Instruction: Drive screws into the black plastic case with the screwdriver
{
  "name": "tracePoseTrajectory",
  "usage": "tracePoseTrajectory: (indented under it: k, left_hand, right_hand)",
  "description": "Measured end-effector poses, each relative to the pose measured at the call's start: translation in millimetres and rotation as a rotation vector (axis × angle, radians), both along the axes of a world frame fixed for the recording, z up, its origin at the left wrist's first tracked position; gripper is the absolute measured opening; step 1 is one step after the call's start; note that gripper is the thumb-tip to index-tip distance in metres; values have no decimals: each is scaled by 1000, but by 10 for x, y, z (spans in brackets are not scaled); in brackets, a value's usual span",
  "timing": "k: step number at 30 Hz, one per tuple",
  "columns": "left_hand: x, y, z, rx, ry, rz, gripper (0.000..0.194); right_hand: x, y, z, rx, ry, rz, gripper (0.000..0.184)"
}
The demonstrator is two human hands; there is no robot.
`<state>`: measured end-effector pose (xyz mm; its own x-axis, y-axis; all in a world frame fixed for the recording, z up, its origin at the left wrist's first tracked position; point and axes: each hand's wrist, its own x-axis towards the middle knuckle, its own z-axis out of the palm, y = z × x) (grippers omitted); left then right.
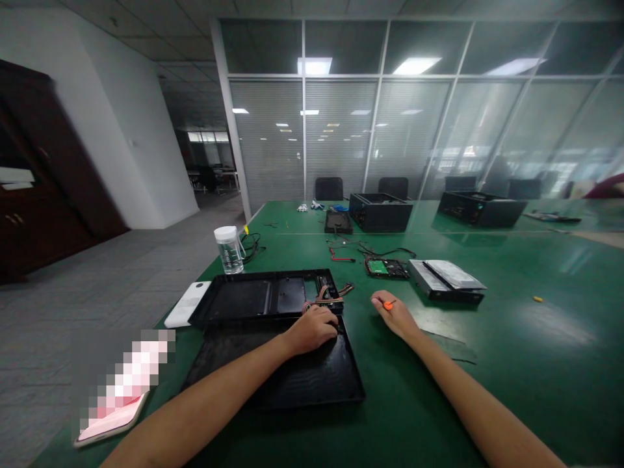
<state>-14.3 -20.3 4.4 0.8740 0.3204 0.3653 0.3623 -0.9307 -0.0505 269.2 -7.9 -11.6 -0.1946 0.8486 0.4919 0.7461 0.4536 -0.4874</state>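
Note:
My left hand (314, 330) rests with curled fingers where two black casing parts meet; its fingertips are hidden, so what they grip cannot be made out. Just beyond it, a striped bundle of wires (322, 300) lies at the right end of the upper black casing (238, 299). Below is a shallow black cover (312, 377), partly under my left forearm. To the right, above the green table, my right hand (394, 317) is closed around a small screwdriver (388, 305) with an orange handle and a thin dark shaft.
A water bottle (229, 250), a white device (188, 305) and a phone (117, 419) line the left edge. Beyond my right hand are a green circuit board (380, 267) and a silver-black drive unit (446, 283). Two black computer cases (380, 213) stand farther back. A yellow piece (537, 299) lies right.

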Motion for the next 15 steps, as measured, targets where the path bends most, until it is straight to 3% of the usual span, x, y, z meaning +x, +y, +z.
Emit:
tracePoseTrajectory:
  k: [8, 15]
  left_hand:
    - [143, -10, -86, -82, -172, 188, 22]
    - [161, 31, -142, -46, -104, 85, 21]
  right_hand:
    - [48, 18, 10, -19, 114, -58, 36]
    - [32, 14, 7, -37, 183, -39, 38]
